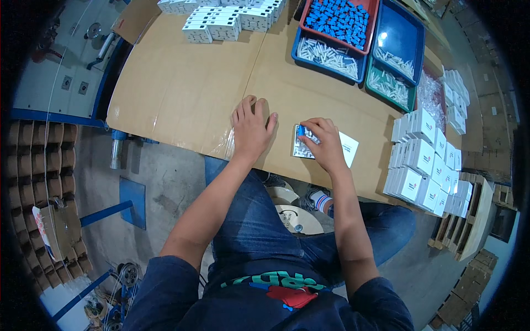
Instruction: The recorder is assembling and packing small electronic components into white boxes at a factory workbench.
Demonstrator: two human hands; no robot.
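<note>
My left hand (pixel 253 128) lies flat and palm down on the cardboard-covered table (pixel 187 88), fingers spread, holding nothing. My right hand (pixel 324 142) pinches a small blue part (pixel 303 131) over a small open white box (pixel 302 147) near the table's front edge. A flat white card or lid (pixel 349 149) lies just right of that hand, partly hidden by it.
Stacks of small white boxes (pixel 428 165) stand at the right edge, more white boxes (pixel 226 19) at the back. Trays at the back right hold blue parts (pixel 338 19) and white parts (pixel 329 55). Rolls of tape (pixel 292 212) sit under the table by my knees.
</note>
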